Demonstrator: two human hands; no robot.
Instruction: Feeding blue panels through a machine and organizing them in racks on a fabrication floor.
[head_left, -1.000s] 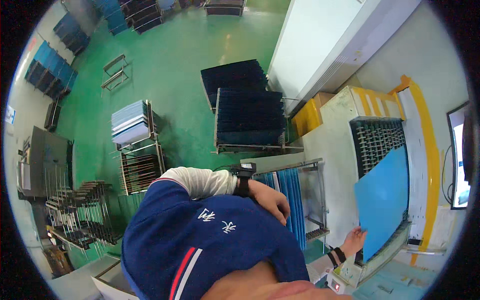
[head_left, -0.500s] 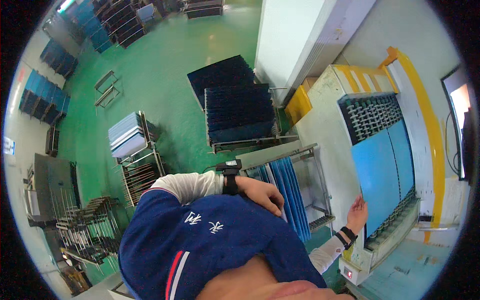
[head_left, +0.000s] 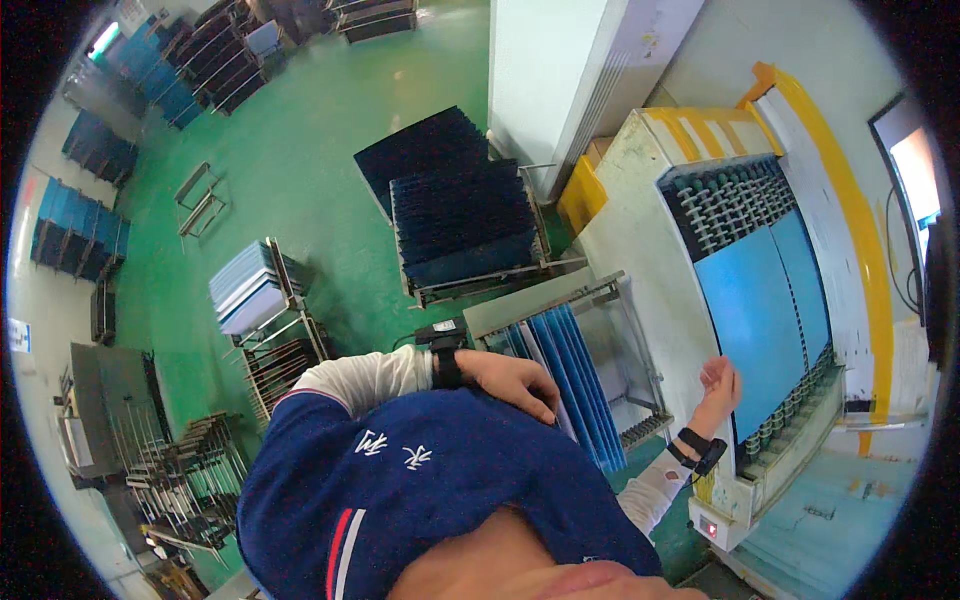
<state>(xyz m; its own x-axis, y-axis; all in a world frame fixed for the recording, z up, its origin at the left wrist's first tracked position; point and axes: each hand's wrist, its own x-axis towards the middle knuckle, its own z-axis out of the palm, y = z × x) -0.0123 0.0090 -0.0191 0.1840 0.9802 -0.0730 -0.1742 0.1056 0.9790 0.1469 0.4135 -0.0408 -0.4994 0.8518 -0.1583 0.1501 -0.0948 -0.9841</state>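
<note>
My right hand (head_left: 719,388) is raised at the near left edge of a blue panel (head_left: 752,325), its fingers upward and slightly apart. Whether the fingertips touch the panel is hard to tell. The panel lies flat on the rollers of a conveyor machine (head_left: 640,215), and a second blue panel (head_left: 803,270) lies beside it, a thin gap between them. My left hand (head_left: 512,384) is bent across my chest, its fingers curled down next to a metal rack (head_left: 640,350) of upright blue panels (head_left: 580,370). What those fingers hold, if anything, is hidden.
Beyond the rack stands a cart of dark panels (head_left: 465,225). At left are a cart of pale sheets (head_left: 248,290) and several metal racks (head_left: 190,470) on the green floor (head_left: 330,140). A white pillar (head_left: 550,80) rises behind the machine; a screen (head_left: 912,165) hangs at right.
The view has turned slightly, so the machine sits higher and the left-hand carts lower. My right hand's fingers look more bent at the panel's edge. My left hand has hardly moved.
</note>
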